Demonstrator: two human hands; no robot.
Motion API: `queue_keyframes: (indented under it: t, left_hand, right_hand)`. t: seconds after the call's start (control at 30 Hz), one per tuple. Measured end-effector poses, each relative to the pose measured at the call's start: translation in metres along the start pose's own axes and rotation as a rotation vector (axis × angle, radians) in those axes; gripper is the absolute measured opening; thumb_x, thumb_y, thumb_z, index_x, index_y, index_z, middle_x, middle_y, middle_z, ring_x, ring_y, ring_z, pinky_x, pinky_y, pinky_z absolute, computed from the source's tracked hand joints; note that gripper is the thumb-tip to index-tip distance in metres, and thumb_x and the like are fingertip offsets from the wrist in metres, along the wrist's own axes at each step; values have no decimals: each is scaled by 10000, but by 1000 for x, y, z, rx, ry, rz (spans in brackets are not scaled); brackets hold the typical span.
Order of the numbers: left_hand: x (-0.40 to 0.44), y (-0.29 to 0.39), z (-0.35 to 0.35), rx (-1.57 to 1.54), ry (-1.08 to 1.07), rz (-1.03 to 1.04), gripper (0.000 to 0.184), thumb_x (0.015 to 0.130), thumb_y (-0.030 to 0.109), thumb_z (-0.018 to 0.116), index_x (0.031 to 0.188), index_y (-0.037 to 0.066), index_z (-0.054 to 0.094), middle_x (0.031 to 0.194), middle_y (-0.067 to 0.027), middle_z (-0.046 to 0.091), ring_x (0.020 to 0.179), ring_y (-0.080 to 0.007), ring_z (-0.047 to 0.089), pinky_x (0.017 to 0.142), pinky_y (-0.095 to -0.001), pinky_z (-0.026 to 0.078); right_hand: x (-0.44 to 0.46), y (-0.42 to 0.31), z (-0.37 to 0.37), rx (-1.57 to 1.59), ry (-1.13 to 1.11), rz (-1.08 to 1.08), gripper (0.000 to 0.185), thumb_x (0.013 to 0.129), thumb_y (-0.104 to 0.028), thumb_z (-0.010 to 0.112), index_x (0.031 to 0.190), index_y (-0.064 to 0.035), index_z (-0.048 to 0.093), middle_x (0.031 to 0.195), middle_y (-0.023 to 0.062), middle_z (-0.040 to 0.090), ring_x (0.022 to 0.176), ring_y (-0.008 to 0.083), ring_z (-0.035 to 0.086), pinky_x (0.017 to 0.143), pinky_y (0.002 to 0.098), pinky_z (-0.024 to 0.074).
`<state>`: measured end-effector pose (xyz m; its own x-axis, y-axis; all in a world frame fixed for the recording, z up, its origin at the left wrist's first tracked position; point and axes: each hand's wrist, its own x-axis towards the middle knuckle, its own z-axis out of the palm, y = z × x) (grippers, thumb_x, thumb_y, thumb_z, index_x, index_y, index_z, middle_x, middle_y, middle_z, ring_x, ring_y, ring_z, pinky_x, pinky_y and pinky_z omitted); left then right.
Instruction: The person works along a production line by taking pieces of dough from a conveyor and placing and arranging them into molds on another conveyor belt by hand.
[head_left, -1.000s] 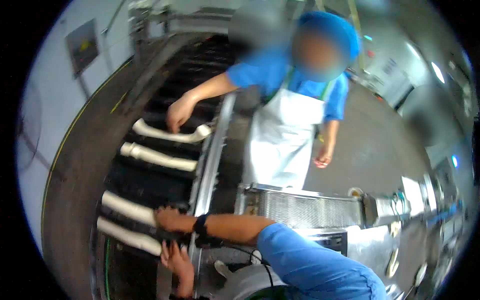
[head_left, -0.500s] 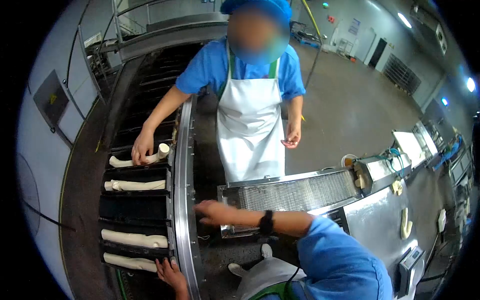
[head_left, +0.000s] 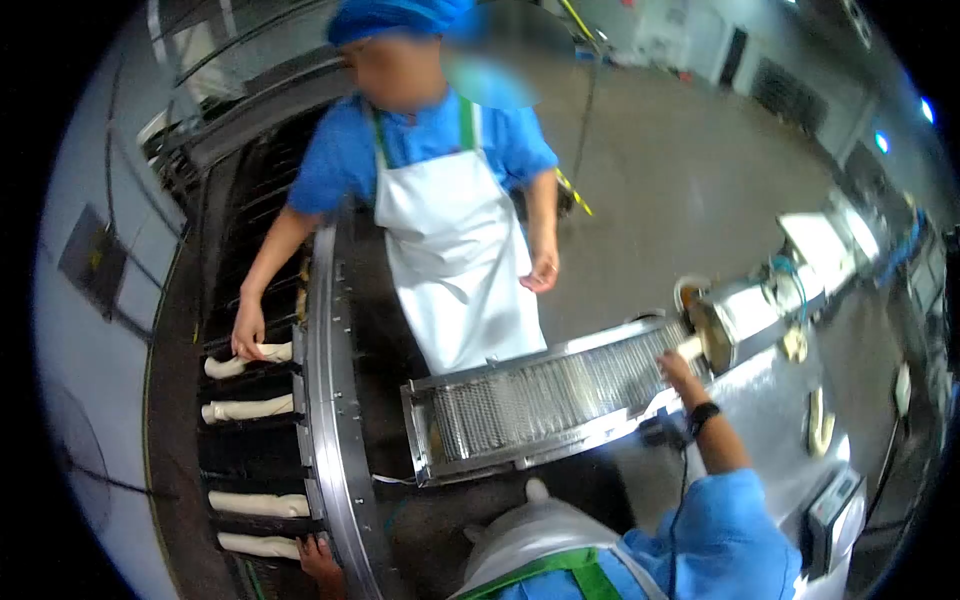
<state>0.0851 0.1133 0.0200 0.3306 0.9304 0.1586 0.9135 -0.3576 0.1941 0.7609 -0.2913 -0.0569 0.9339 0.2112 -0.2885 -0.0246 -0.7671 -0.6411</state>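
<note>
My left hand point(head_left: 319, 566) is low on the left at the conveyor's inner edge. Its fingers are extended, touching or just beside the end of the nearest pale dough log point(head_left: 258, 545), without wrapping round it. My right hand point(head_left: 681, 374), with a dark band on the wrist, reaches over the far end of the ridged metal roller belt point(head_left: 560, 390). Its fingers look stretched out, slightly blurred, close to a short dough piece point(head_left: 690, 348) at the machine's outlet point(head_left: 712, 335). Whether they touch that dough is unclear. Another dough log point(head_left: 258, 504) lies in the neighbouring tray.
Across from me a co-worker in a white apron point(head_left: 455, 240) has one hand point(head_left: 248, 330) on a curved dough log point(head_left: 225, 366). A steel rail point(head_left: 325, 400) edges the black-tray conveyor. Dough scraps point(head_left: 821, 422) and a scale point(head_left: 832, 508) are at the right.
My right hand has moved from near the conveyor rail to the machine's outlet, where a dough piece shows. My view has shifted right. My left hand stays by the nearest dough log.
</note>
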Motion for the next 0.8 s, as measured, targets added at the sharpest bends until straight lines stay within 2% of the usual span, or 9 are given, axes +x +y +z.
queue_keyframes:
  t: [0.07, 0.23, 0.37, 0.47, 0.53, 0.7, 0.73, 0.77, 0.8]
  left_hand:
    - [5, -34, 45, 47, 9, 43, 399, 794, 316, 352, 931, -31, 494, 1066, -245, 393, 975, -370, 382, 819, -415, 310]
    - [43, 28, 43, 47, -64, 33, 391, 787, 313, 376, 966, -23, 468, 1050, -222, 407, 958, -341, 385, 812, -388, 313]
    - [29, 40, 20, 11, -105, -26, 392, 778, 312, 399, 990, -15, 446, 1039, -199, 416, 931, -320, 394, 800, -363, 318]
    - [4, 30, 6, -53, -131, -90, 398, 771, 310, 415, 1008, -8, 429, 1031, -182, 423, 910, -305, 401, 791, -344, 321]
    - [-25, 16, 0, -125, -161, -139, 404, 766, 310, 426, 1021, -4, 418, 1025, -171, 428, 897, -294, 406, 786, -331, 324]
    - [-82, 27, -29, 126, -219, -525, 420, 799, 322, 354, 979, -42, 461, 1045, -226, 405, 1015, -329, 336, 837, -402, 294]
    - [-97, -81, 46, 25, -215, -265, 434, 800, 317, 349, 1024, -47, 425, 1072, -211, 388, 1013, -334, 330, 867, -388, 260]
    - [-118, -36, 7, 379, 43, 270, 429, 801, 299, 342, 1078, -25, 388, 1105, -195, 365, 1021, -326, 327, 891, -385, 221]
    - [-110, 14, -28, -315, -38, -345, 397, 798, 269, 353, 1108, 23, 371, 1094, -195, 372, 1025, -326, 327, 892, -403, 217]
  right_hand:
    - [2, -15, -39, 382, -84, 17, 290, 702, -210, 495, 844, 42, 510, 781, 159, 552, 690, 198, 548, 567, 287, 452]
    - [17, -29, -58, -33, 315, 92, 448, 651, -402, 529, 702, 43, 537, 659, 174, 540, 599, 259, 510, 547, 353, 392]
    - [33, -7, -58, -45, 540, 182, 630, 599, -459, 565, 919, 74, 456, 851, 210, 514, 756, 306, 495, 693, 357, 383]
    - [42, 6, -47, 623, 176, 180, 866, 571, -465, 613, 1120, 73, 214, 1065, 229, 367, 955, 291, 397, 804, 368, 326]
    - [36, -33, -30, 472, 152, 321, 921, 557, -382, 649, 1138, 86, 108, 1082, 224, 340, 970, 289, 393, 818, 342, 333]
    - [16, -6, 7, -383, 461, 251, 592, 587, -370, 597, 892, 108, 428, 904, 210, 497, 839, 253, 491, 683, 311, 401]
    - [7, 13, 1, -27, 298, 216, 438, 622, -268, 555, 863, 82, 449, 787, 171, 511, 713, 249, 507, 571, 313, 398]
    - [3, 29, 2, 284, 58, 175, 286, 658, -167, 512, 833, 56, 471, 670, 132, 526, 588, 245, 522, 460, 315, 396]
    - [-56, 2, -32, -200, -142, -409, 191, 701, -144, 470, 817, 6, 488, 621, 78, 501, 556, 201, 510, 434, 320, 378]
